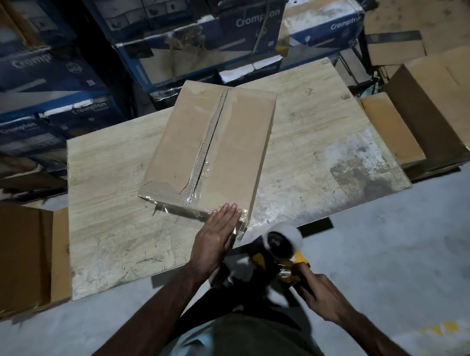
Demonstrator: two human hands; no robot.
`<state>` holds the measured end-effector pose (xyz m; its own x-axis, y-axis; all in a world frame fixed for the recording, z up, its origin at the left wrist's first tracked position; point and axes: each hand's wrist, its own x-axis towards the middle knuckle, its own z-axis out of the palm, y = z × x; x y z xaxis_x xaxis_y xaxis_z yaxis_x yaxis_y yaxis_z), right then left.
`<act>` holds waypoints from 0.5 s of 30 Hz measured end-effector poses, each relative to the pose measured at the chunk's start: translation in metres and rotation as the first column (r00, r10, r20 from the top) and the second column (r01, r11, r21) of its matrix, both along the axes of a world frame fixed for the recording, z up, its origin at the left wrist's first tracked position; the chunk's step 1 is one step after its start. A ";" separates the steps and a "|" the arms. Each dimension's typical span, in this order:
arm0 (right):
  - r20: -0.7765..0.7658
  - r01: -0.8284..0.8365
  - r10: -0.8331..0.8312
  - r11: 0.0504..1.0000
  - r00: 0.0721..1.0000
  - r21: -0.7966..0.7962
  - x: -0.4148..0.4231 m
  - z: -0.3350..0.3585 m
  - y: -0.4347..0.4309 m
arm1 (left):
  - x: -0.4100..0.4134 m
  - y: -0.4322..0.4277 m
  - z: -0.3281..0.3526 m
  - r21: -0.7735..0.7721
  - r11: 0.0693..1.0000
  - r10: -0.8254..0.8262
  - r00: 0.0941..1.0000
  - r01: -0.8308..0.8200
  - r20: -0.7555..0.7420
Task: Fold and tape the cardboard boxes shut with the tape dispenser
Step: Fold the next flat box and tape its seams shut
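Note:
A flat brown cardboard box lies at an angle on the wooden table, its two top flaps meeting along a centre seam with clear tape near the close end. My left hand presses flat, fingers straight, on the box's near right corner. A strip of clear tape runs from that corner to the tape dispenser, yellow and black with a white roll, held off the table's front edge. My right hand grips the dispenser's handle.
Open brown cartons stand on the floor at the left and at the right. Stacked blue printed boxes fill the back behind the table. Grey concrete floor lies in front and to the right.

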<state>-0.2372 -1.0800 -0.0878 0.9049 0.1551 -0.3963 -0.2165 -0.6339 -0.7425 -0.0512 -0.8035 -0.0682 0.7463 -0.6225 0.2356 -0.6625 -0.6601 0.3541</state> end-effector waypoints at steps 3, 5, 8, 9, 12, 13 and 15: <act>-0.104 0.316 -0.304 0.939 0.947 0.133 -0.008 -0.004 0.004 | -0.001 0.002 -0.002 0.032 0.999 -0.020 1.000 0.021 -0.015; -0.134 0.470 -0.453 0.868 0.882 0.161 0.001 -0.013 -0.001 | 0.000 0.003 0.001 0.043 0.998 -0.034 0.999 0.036 -0.039; -0.128 0.633 -0.623 0.736 0.772 0.241 0.034 -0.018 -0.005 | 0.000 0.004 0.005 0.050 0.999 -0.017 0.997 0.021 -0.072; -0.135 0.680 -0.672 0.681 0.728 0.272 0.047 -0.020 -0.007 | -0.001 0.004 0.005 0.051 0.999 -0.006 0.997 0.010 -0.082; -0.169 0.776 -0.781 0.521 0.601 0.355 0.091 -0.028 -0.012 | 0.000 0.001 0.005 0.060 0.998 0.024 0.991 -0.017 -0.128; -0.180 0.798 -0.806 0.476 0.564 0.371 0.105 -0.033 -0.014 | -0.001 0.001 0.005 0.064 0.998 0.032 0.989 -0.023 -0.144; -0.213 0.818 -0.825 0.417 0.523 0.396 0.127 -0.044 -0.017 | -0.001 0.001 0.005 0.063 0.998 0.029 0.985 -0.019 -0.169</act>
<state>-0.1098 -1.0968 -0.1320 0.6949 -0.5309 -0.4851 -0.4555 0.1971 -0.8681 -0.0520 -0.8024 -0.0631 0.7872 -0.6130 0.0667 -0.5797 -0.6989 0.4190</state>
